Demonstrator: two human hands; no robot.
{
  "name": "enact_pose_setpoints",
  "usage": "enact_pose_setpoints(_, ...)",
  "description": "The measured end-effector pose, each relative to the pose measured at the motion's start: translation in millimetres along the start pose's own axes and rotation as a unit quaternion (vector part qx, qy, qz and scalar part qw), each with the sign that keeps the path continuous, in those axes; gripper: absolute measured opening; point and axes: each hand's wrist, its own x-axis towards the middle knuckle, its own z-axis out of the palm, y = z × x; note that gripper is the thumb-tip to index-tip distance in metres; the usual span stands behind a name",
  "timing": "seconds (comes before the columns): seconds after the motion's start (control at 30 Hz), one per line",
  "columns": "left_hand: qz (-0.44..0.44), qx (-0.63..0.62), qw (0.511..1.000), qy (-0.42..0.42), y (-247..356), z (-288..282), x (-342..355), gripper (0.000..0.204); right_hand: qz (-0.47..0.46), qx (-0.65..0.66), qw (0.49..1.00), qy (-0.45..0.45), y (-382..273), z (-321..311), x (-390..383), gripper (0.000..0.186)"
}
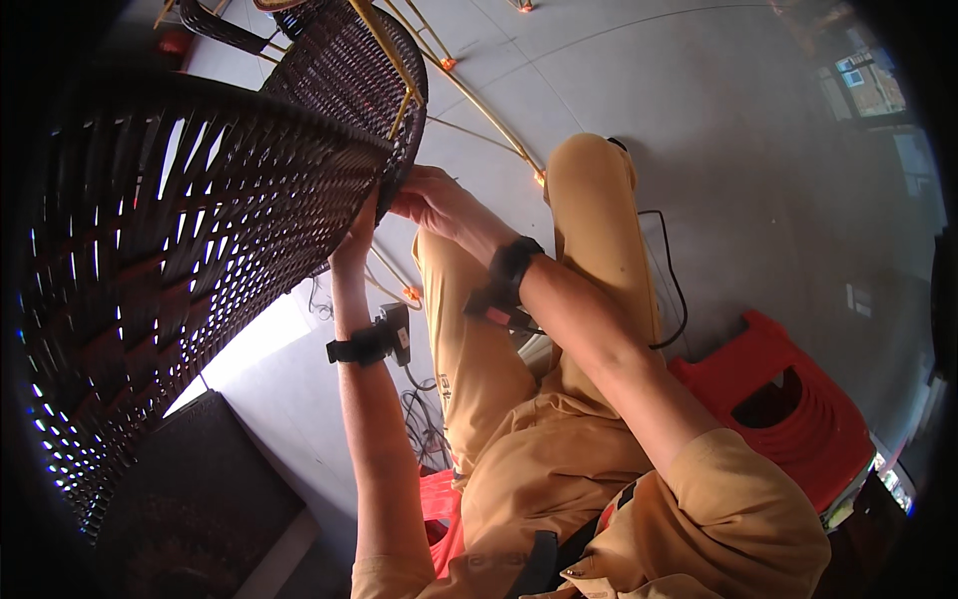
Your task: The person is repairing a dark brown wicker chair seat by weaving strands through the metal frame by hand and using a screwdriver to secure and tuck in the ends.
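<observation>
A large dark-brown woven piece (170, 250) curves across the left and top-centre, with gold metal tubing (384, 50) at its upper part. My left hand (357, 235) is at its right-hand lower edge, fingers partly hidden by the weave. My right hand (434, 200) reaches to the same edge, just right of my left hand, with fingers bent in against it; whatever is between those fingertips is too small to make out. Both wrists wear black straps with devices.
Gold metal legs (499, 135) with orange feet stand on grey tiled floor (728, 120). A red plastic stool (773, 409) is at my right, another red piece (439, 499) under me. Tangled cables (424, 424) lie by my legs. A dark panel (210, 479) sits lower left.
</observation>
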Motion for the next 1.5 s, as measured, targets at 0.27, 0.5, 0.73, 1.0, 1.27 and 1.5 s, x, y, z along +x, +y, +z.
enact_pose_setpoints(0.27,0.027,0.224,0.972,0.068,47,27,-5,0.033,-0.02,0.006,1.0,0.009,-7,-9,-1,0.016)
enact_pose_setpoints(0.5,-0.014,-0.348,0.927,0.14,-7,5,1,0.028,-0.029,0.016,0.999,0.032,1,1,-4,0.019)
enact_pose_setpoints(0.73,0.103,0.035,0.978,0.178,-10,9,-1,0.026,-0.028,0.024,0.999,0.033,1,-3,-2,0.015)
enact_pose_setpoints(1.0,0.137,0.087,0.967,0.198,-16,3,1,0.024,-0.047,0.055,0.997,0.034,7,-1,-4,0.02)
enact_pose_setpoints(1.27,0.114,0.129,0.966,0.193,-5,8,5,0.023,-0.049,0.062,0.997,-0.022,4,-14,0,0.02)
enact_pose_setpoints(1.5,0.045,-0.018,0.991,0.126,5,13,2,0.034,-0.068,0.038,0.997,0.021,-3,-2,-3,0.013)
